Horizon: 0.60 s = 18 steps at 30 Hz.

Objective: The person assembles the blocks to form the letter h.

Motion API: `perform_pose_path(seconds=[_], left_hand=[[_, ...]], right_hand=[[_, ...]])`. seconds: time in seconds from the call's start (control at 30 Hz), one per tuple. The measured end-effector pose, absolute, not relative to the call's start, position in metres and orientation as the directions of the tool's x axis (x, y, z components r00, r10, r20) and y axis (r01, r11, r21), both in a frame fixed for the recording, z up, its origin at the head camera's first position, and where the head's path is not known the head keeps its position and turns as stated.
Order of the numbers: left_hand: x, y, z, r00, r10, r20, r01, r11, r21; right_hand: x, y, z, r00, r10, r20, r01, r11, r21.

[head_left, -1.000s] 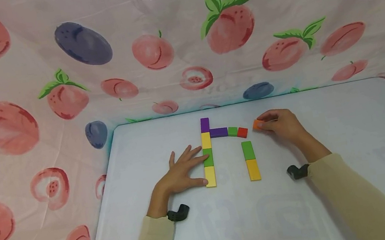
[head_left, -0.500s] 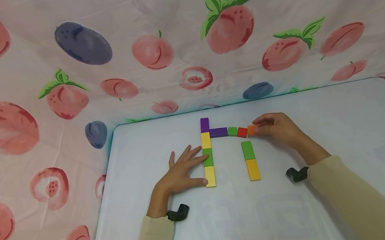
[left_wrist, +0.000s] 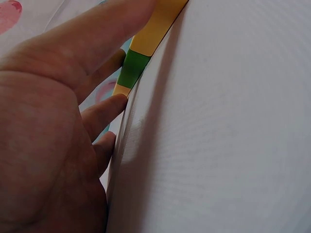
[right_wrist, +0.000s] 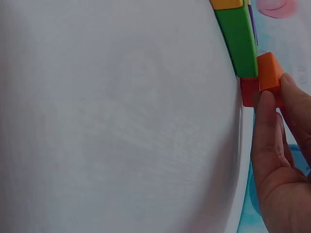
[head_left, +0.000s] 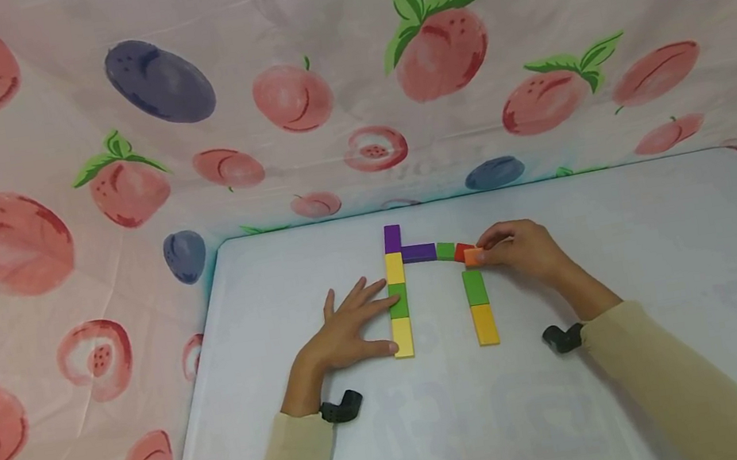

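My right hand (head_left: 527,249) pinches a small orange block (head_left: 472,257) between thumb and fingers. It overlaps the red block (head_left: 460,251) in the head view, just above the upright green block (head_left: 475,287). The right wrist view shows the orange block (right_wrist: 269,73) beside that green block (right_wrist: 238,41); any contact is unclear. My left hand (head_left: 342,336) lies with fingers spread along the left column, fingertips and thumb touching its side. From the top, this column has a purple block (head_left: 392,239), a yellow block (head_left: 394,268), a green block (head_left: 397,300) and another yellow block (head_left: 402,337).
A purple block (head_left: 419,253) and a small green block (head_left: 446,251) run from the left column to the red block. An amber block (head_left: 485,324) lies below the right green one. All rest on a white table (head_left: 586,413), with fruit-patterned cloth (head_left: 325,44) behind.
My right hand has carried the orange block leftward to the red block's end, then down and left to just above the upright green block. My left hand has stayed in place.
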<state>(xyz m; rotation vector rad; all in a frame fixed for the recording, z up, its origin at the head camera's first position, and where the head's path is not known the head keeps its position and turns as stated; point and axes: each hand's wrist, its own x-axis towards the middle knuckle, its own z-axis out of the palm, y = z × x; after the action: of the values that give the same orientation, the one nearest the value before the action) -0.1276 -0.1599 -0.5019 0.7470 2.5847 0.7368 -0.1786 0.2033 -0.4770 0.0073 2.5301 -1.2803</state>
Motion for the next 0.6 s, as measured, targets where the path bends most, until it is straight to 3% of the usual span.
perform_pose_path(seconds=[0.6], left_hand=[[-0.1269,-0.1590,-0.4993,-0.800,0.571,-0.185,0.384,0.724,0.573]], right_hand=[[-0.1766,0.1981,-0.4777,-0.949,-0.161,-0.270,0.101,0.656,-0.748]])
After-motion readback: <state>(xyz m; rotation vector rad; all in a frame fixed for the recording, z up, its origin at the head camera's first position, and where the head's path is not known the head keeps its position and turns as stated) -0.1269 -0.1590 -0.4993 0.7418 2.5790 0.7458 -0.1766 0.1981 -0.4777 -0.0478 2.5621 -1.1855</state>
